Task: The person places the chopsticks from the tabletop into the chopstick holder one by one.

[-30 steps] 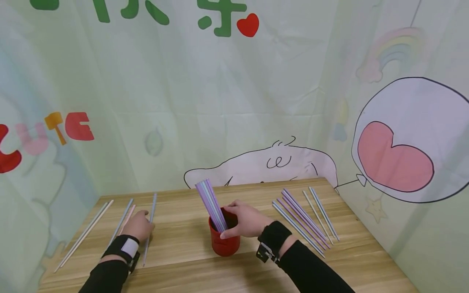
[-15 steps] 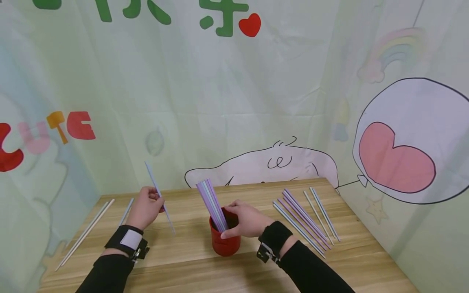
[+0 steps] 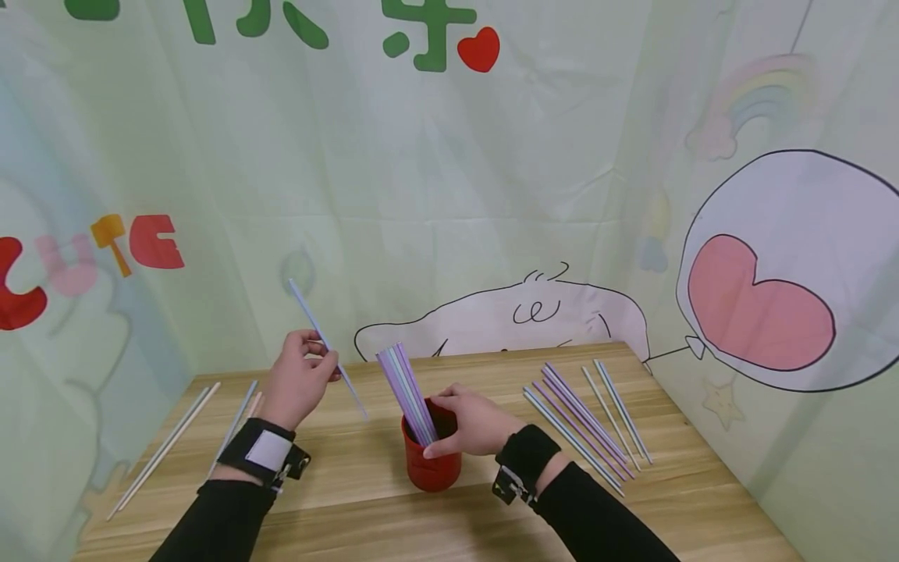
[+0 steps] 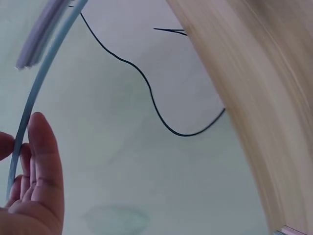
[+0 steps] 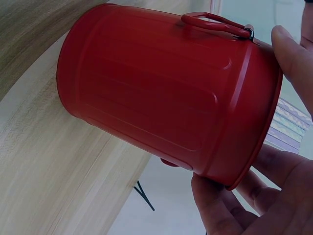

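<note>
Sticks, one chalk-white and one pale blue, lie side by side at the far left of a wood-grained desk, with a light-blue stick and a partly hidden pale-pink stick nearer the wrist. Next along, a person's left hand pinches a slim periwinkle-blue stick above the desk, its lower end slanting toward, but apart from, a red cylindrical metal-looking bucket. A bundle of purple and blue sticks stands in the bucket, tilted left, while the right hand grips the rim. At far right, purple, blue and whitish sticks lie fanned out. The held stick, pinched at a slant, could snag on the rim or the crowded bundle if lowered at that angle; the lopsided load might topple the bucket should the right hand ease off.
</note>
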Demonstrator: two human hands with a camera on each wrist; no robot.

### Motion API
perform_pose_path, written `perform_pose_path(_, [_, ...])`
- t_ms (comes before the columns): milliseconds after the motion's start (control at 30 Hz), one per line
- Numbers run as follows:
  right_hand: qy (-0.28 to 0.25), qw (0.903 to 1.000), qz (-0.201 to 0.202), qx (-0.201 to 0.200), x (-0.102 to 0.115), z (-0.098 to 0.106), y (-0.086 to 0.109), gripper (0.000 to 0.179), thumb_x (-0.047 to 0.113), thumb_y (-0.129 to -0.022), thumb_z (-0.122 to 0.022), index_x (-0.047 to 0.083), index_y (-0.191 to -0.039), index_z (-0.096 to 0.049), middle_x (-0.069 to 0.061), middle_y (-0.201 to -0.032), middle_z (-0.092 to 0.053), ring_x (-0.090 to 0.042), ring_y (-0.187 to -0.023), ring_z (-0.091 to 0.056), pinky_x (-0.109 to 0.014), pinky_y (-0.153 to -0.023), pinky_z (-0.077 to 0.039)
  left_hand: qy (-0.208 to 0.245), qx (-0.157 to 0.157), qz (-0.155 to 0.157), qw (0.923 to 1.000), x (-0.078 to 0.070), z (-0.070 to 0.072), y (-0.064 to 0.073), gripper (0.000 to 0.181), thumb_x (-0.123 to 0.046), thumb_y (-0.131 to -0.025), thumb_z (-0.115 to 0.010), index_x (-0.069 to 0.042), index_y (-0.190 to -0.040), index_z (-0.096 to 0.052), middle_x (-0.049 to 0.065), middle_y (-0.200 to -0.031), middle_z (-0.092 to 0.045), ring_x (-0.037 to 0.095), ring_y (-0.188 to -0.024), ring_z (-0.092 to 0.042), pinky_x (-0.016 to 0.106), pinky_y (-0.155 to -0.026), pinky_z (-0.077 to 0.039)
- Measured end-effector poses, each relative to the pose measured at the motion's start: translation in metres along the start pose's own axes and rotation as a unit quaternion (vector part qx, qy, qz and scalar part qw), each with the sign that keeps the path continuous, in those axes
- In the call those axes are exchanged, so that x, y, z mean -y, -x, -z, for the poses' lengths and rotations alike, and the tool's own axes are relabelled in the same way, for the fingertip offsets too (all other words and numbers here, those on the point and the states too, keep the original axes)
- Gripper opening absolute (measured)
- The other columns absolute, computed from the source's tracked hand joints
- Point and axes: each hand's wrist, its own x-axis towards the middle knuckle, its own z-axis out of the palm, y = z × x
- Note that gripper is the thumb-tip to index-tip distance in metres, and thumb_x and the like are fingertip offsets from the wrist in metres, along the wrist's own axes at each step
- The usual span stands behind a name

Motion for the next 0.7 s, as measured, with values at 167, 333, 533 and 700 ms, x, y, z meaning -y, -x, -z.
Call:
perform_pose_path(167, [-0.003, 1.0, -0.001, 0.004, 0.0, 0.0, 0.001, 0.084, 0.049, -0.078, -0.086, 0.014, -0.147, -0.054, -0.003, -0.141, -0.053, -0.022, -0.126, -0.055, -0.041, -0.105, -0.054, 0.034, 0.0, -0.025, 0.9991, -0.014, -0.009, 0.002, 0.047, -0.012, -0.101, -0.054, 0.006, -0.139, -0.034, 0.022, -0.115, -0.057, 0.018, -0.081, -0.071, 0.034, -0.075, -0.064])
perform_pose_path(333, [-0.006, 1.0, 0.0, 0.004, 0.0, 0.001, 0.001, 0.084, 0.049, -0.078, -0.086, 0.014, -0.148, -0.054, -0.004, -0.141, -0.053, -0.023, -0.126, -0.055, -0.041, -0.105, -0.053, 0.056, 0.014, -0.035, 0.9978, -0.022, -0.018, 0.004, 0.043, -0.011, -0.101, -0.055, 0.006, -0.136, -0.036, 0.022, -0.113, -0.057, 0.025, -0.084, -0.07, 0.027, -0.074, -0.062])
perform_pose_path(533, [-0.003, 1.0, 0.001, 0.001, 0.0, 0.001, 0.001, 0.085, 0.048, -0.078, -0.086, 0.012, -0.147, -0.054, -0.005, -0.142, -0.053, -0.023, -0.126, -0.056, -0.041, -0.107, -0.052, 0.047, 0.026, -0.035, 0.998, -0.024, -0.029, 0.008, 0.042, -0.012, -0.101, -0.055, 0.006, -0.135, -0.038, 0.022, -0.113, -0.058, 0.025, -0.086, -0.071, 0.036, -0.079, -0.063])
perform_pose_path(700, [0.004, 1.0, 0.004, -0.001, -0.001, 0.0, 0.0, 0.086, 0.049, -0.078, -0.086, 0.011, -0.148, -0.053, -0.006, -0.144, -0.052, -0.023, -0.127, -0.056, -0.041, -0.109, -0.051, 0.031, 0.036, -0.031, 0.9984, -0.02, -0.036, 0.01, 0.039, -0.013, -0.102, -0.056, 0.004, -0.133, -0.039, 0.023, -0.113, -0.061, 0.028, -0.089, -0.072, 0.037, -0.079, -0.063])
